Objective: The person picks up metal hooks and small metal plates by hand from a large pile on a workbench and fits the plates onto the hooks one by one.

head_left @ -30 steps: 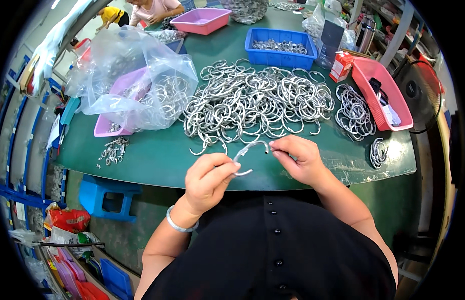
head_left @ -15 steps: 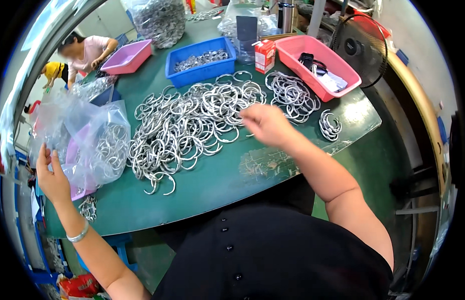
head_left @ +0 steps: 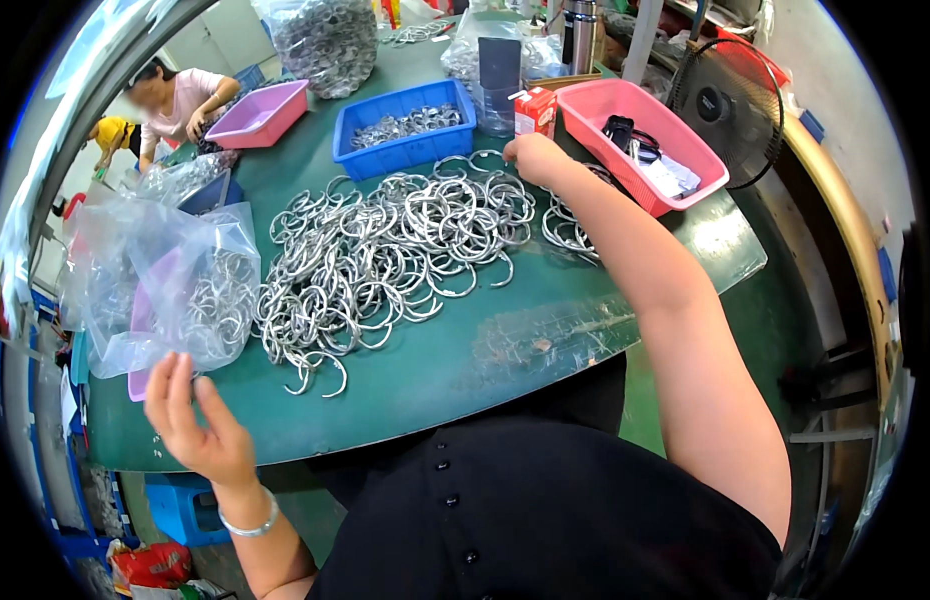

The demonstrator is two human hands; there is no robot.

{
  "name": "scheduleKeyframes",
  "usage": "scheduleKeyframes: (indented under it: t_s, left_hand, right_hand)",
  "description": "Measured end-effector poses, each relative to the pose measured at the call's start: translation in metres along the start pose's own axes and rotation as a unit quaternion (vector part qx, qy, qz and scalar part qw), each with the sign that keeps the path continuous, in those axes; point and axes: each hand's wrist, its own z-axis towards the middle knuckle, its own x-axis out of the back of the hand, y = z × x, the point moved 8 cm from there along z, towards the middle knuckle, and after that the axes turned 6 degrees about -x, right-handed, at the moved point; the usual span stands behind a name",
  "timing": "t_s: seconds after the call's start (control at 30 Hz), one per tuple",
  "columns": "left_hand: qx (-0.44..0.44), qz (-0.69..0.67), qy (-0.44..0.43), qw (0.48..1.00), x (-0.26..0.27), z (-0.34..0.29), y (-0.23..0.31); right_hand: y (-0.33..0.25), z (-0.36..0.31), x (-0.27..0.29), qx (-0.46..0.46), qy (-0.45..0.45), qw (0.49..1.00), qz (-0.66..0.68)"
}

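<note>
A wide heap of silver open bangles (head_left: 385,250) covers the middle of the green table (head_left: 275,430). My right hand (head_left: 537,162) reaches past its far right edge, fingers curled together at one end of a loose bangle (head_left: 482,160); whether they grip it is hidden. Under my right forearm lies a smaller bangle pile (head_left: 565,232), partly covered. My left hand (head_left: 200,430), empty with fingers apart, hovers over the near left table edge. Just beyond it sits a clear plastic bag (head_left: 170,260) with bangles in it, over a purple basket (head_left: 140,385).
A blue basket (head_left: 350,160) of small metal pieces stands behind the heap. Right of it are a red-and-white carton (head_left: 535,112), a pink basket (head_left: 675,205) with cables, and a fan (head_left: 715,105). Far left, a person in pink (head_left: 195,95) works beside another basket (head_left: 255,130).
My right hand has moved away from me, from the heap's right side to near the carton. My left hand has left the bag's side and come nearer and rightward.
</note>
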Motion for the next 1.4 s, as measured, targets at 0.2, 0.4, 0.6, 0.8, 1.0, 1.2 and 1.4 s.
scheduleKeyframes:
  t_s: [0.2,0.4,0.6,0.8,1.0,1.2,1.4]
  left_hand:
    - [0.044,-0.073,-0.087,0.993,-0.017,-0.027,0.010]
    - [0.097,-0.123,-0.105,0.982,-0.026,-0.049,0.004]
    - [0.136,-0.182,-0.116,0.967,-0.038,-0.060,0.009]
    - [0.151,-0.276,-0.148,0.938,-0.062,-0.068,0.021]
    - [0.378,-0.564,-0.203,0.706,-0.115,-0.089,0.027]
    - [0.396,-0.671,-0.219,0.587,-0.127,-0.080,0.057]
    - [0.478,-0.674,-0.195,0.528,-0.123,-0.099,0.047]
  right_hand:
    - [-0.002,0.019,-0.017,-0.013,-0.058,0.992,-0.109]
    - [-0.014,0.014,-0.019,0.067,-0.029,0.990,-0.119]
    - [-0.009,0.010,0.009,0.051,0.080,0.995,0.028]
    - [-0.051,-0.024,0.046,0.064,-0.006,0.959,0.277]
    - [-0.153,-0.110,0.052,0.120,-0.321,0.752,0.563]
    - [-0.193,-0.156,0.020,0.067,-0.414,0.643,0.641]
    - [-0.197,-0.162,-0.011,-0.025,-0.364,0.576,0.731]
